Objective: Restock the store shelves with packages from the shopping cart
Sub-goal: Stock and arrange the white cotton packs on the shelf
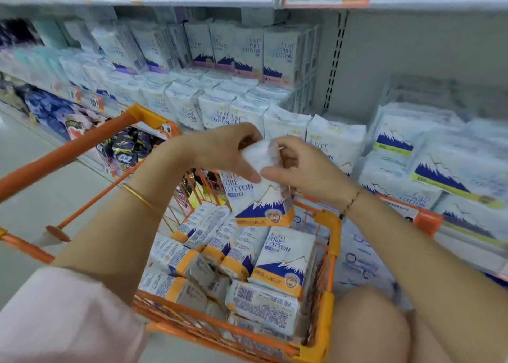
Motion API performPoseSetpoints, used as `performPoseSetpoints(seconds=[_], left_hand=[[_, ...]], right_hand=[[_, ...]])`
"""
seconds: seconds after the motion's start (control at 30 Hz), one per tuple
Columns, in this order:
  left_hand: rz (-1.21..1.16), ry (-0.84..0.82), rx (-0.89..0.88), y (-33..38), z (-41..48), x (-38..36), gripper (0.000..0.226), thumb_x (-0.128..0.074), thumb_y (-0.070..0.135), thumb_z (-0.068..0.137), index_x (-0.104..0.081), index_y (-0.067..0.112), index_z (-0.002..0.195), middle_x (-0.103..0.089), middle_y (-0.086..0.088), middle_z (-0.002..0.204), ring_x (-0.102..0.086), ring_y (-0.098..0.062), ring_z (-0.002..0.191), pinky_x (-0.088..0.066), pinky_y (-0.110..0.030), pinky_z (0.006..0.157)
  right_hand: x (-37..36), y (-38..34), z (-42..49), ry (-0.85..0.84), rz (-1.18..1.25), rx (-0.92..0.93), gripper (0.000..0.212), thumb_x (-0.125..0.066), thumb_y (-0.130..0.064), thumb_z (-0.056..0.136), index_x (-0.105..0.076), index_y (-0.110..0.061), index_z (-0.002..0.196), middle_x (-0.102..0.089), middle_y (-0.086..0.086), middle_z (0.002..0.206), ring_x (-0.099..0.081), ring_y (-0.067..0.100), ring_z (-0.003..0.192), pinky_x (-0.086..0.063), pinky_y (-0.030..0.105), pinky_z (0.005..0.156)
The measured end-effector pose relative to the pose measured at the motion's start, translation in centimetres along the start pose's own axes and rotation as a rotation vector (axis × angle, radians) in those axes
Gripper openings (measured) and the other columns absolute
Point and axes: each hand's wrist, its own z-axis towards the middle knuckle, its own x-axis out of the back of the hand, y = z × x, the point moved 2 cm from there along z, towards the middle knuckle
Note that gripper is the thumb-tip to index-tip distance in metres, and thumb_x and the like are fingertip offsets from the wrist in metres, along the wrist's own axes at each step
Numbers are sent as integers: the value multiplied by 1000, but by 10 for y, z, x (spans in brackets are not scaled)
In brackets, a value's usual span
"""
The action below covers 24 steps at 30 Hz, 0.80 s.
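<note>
Your left hand (220, 149) and right hand (305, 167) both pinch the top of a pack (262, 199) hanging above the cart (327, 220). It looks light, soft and slick; better to grip its sides.

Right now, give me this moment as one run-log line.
left hand: holds package top | right hand: holds package top | package: upright above cart | cart: more packages inside
</note>
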Motion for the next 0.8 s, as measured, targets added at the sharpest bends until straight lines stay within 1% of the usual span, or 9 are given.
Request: performPoseSetpoints(seconds=[0.07,0.17,0.2,0.27,0.37,0.47,0.6,0.7,0.8], left_hand=[[-48,218,-98,16,11,18,58,-84,23,64,-46,22,107,-54,9,99,-54,-5,84,-43,-15,68],[-138,553,-223,24,30,34,85,-86,35,57,-37,17,124,-45,2,123,-47,-11,114,-41,-20,94],[-212,630,-233,21,35,36,91,-85,35,60,-32,16,130,-41,1,128,-43,-11,118,-39,-19,98],[-354,725,-186,9,45,31,86,-79,30,72,-26,14,137,-37,-2,134,-40,-10,122,-38,-21,101],[-307,731,-62,-12,64,15,64,-68,29,84,-33,8,133,-37,-7,136,-39,-15,124,-37,-31,106],[3,659,-90,-19,81,-4,45,-64,23,86,-47,7,125,-38,-12,136,-35,-24,129,-26,-29,108],[246,517,-132,-20,98,-21,36,-62,25,87,-55,20,122,-42,-8,138,-33,-29,131,-23,-36,108],[257,541,-137,-21,101,-22,31,-61,23,87,-58,21,118,-49,-5,129,-38,-30,125,-27,-36,103],[243,520,-132,-21,99,-21,33,-60,14,87,-58,20,119,-48,-7,131,-36,-29,127,-24,-35,104]], right_hand=[[24,-17,12,134,-35,92,28,-72,-18,78,-49,-31,89,-58,-9,85,-58,10,72,-51,27,70],[57,-38,23,376,-153,254,32,-70,-13,78,-52,-16,104,-56,-8,96,-56,6,85,-45,12,75],[65,-41,26,449,-195,294,38,-69,-12,78,-50,-12,110,-53,-8,98,-54,5,86,-44,11,75],[75,-41,29,558,-247,366,43,-66,-13,77,-47,-8,115,-50,-6,101,-51,8,88,-47,22,74],[82,-38,37,624,-350,436,45,-64,-12,77,-46,-5,117,-46,-4,101,-50,20,96,-46,30,77],[84,-26,51,607,-519,418,47,-60,-7,79,-47,-8,124,-52,2,100,-48,22,98,-39,27,86],[88,0,76,527,-606,215,47,-53,-7,85,-44,-11,131,-51,5,94,-49,21,92,-43,31,85],[92,10,93,427,-603,41,44,-52,-5,84,-44,-8,127,-52,12,107,-48,18,88,-45,32,82],[93,15,104,330,-614,-66,38,-52,-6,84,-44,-4,122,-51,12,103,-49,22,86,-44,34,77]])
